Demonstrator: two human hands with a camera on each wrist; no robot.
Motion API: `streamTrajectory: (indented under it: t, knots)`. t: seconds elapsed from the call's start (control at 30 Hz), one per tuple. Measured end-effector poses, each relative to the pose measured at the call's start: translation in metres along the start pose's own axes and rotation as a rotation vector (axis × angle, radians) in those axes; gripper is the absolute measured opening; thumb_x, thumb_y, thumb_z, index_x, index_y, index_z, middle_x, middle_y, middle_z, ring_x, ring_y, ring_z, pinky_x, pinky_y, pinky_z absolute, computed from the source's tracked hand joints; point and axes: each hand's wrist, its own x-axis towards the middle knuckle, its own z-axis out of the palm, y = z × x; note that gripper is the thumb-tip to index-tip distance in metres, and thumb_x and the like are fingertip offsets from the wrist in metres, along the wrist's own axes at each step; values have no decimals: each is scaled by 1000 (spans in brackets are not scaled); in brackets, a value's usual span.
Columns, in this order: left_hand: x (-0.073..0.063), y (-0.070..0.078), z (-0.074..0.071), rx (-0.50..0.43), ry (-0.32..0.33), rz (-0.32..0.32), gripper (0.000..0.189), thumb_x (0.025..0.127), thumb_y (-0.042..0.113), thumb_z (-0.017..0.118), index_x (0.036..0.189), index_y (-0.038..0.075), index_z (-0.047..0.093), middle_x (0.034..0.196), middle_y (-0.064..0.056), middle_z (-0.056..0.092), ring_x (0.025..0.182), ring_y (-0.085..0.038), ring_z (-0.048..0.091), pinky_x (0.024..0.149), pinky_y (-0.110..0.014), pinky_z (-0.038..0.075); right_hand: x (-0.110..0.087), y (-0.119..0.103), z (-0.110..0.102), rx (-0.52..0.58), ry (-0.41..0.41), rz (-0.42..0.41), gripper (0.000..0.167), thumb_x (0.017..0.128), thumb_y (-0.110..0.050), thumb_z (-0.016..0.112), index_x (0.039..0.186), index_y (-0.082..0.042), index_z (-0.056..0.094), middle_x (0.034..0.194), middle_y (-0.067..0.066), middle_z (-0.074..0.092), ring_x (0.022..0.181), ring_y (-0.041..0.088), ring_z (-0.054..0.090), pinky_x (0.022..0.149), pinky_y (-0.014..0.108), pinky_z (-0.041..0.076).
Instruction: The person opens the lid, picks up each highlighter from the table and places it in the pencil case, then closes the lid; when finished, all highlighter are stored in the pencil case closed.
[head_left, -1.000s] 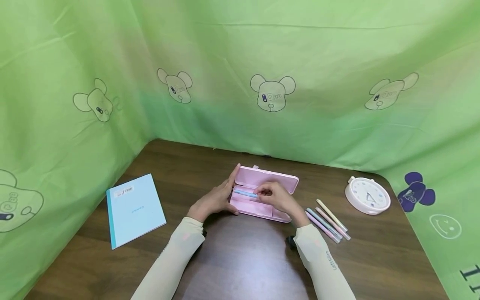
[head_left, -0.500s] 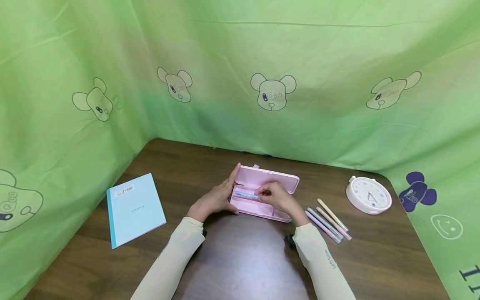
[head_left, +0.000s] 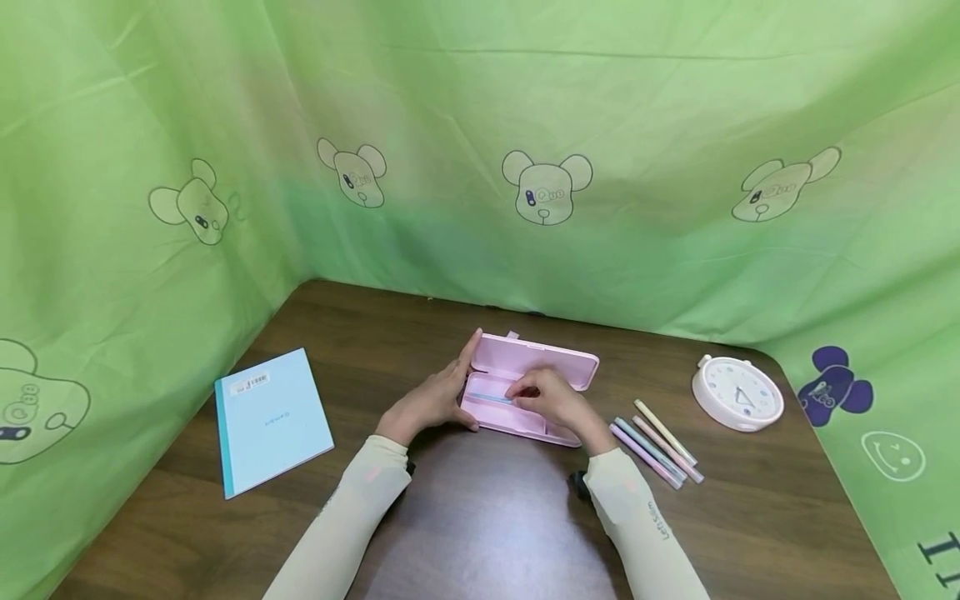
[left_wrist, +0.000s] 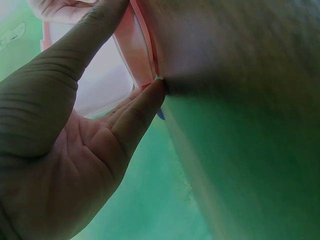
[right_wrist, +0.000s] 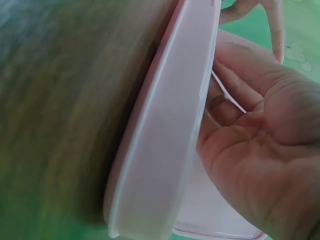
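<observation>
A pink pencil case [head_left: 506, 417] lies unfolded on the table, its lid [head_left: 540, 354] tilted up at the back. My left hand [head_left: 435, 400] holds the case's left end, thumb at the near corner and fingers against the lid side. In the left wrist view, the left hand [left_wrist: 75, 145] spans that end. Inside the rear compartment lies a slim light-blue pen [head_left: 489, 397]. Curled fingertips of my right hand [head_left: 553, 398] meet its right end, which they hide. From the right wrist, the case's outer wall [right_wrist: 160, 125] covers the fingertips of the right hand [right_wrist: 270, 135].
Right of the case, several pastel pens [head_left: 652, 446] lie side by side on the brown table [head_left: 480, 517]. Farther right sits a white round alarm clock [head_left: 737, 392]. A light-blue notebook [head_left: 273, 421] lies at the left. Green curtain [head_left: 450, 167] surrounds the table's back and sides.
The blue pen has sunk lower into the rear compartment, moving slightly toward the near side with my right fingers. My left hand stays on the case's end.
</observation>
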Motion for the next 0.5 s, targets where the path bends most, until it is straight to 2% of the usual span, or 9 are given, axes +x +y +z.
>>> streamTrajectory:
  t: [0.13,0.2,0.3,0.37,0.43,0.5]
  knots:
    - [3,-9,6,-5,4,-17,159,74,28,104,168,48,-23,176,-24,25,153,-46,40,119,-63,38,0,-1,1,9,25,5,13,96,3,75,107,5,82,102,14,79,96,23,70,90,38,59]
    - [-2,-2,2,37,7,-5,157,76,26,103,170,44,-22,176,-26,24,154,-46,39,121,-60,38,-1,-2,0,13,55,12,16,96,2,75,110,5,82,104,15,78,97,24,70,91,39,59]
    - [0,-4,3,43,15,3,158,75,26,103,170,43,-22,176,-26,23,154,-47,39,121,-60,38,-3,-2,-2,17,93,11,17,97,1,74,111,5,81,106,16,77,98,26,70,91,41,59]
    - [0,-4,3,48,15,6,159,75,26,103,169,44,-23,176,-26,24,154,-46,40,121,-59,39,-6,-2,-4,29,107,11,17,97,1,74,111,6,81,106,16,76,97,26,70,90,40,59]
    - [7,-15,9,10,16,-10,162,72,27,105,167,49,-24,176,-25,24,153,-46,41,119,-62,39,-11,0,-7,46,120,15,16,98,1,74,111,6,80,105,16,77,96,24,70,89,36,59]
    - [4,-9,6,33,12,-7,161,73,27,104,168,47,-25,176,-26,24,152,-47,41,119,-61,40,-15,1,-10,70,136,32,15,98,2,74,110,6,80,105,16,77,95,21,68,87,32,57]
